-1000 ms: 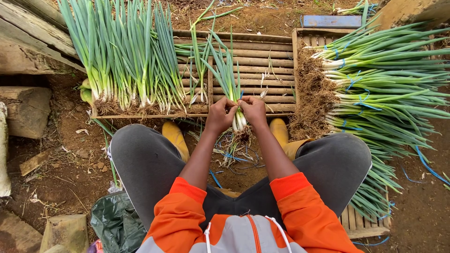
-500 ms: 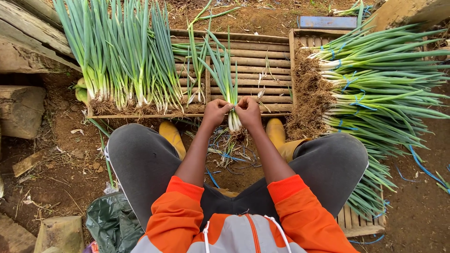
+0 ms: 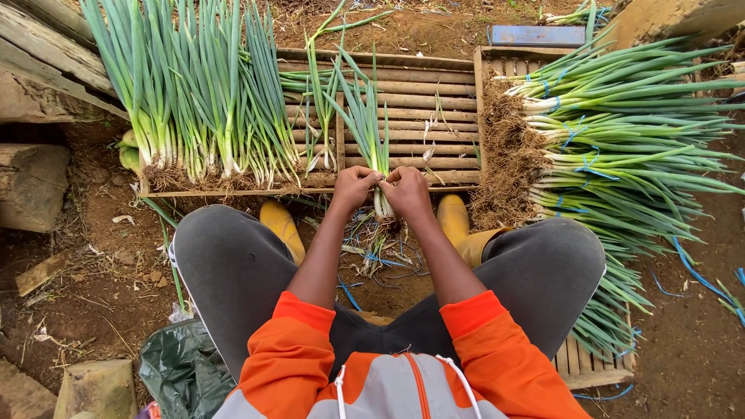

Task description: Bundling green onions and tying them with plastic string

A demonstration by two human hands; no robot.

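Gripping a small bunch of green spring onions with white stems [image 3: 371, 132] at its base, the left hand [image 3: 354, 188] and right hand [image 3: 407, 192] were both clenched around it, knuckles nearly touching, above the near edge of a slatted bamboo rack [image 3: 434, 97]. Too tight a pinch could probably bruise or snap the stems; a loose one might let stalks slip into the root trimmings below. Both forearms converged from orange cuffs between raised knees. Left lay a row of loose onions [image 3: 194, 101]; right, bundles tied with blue string [image 3: 621, 140].
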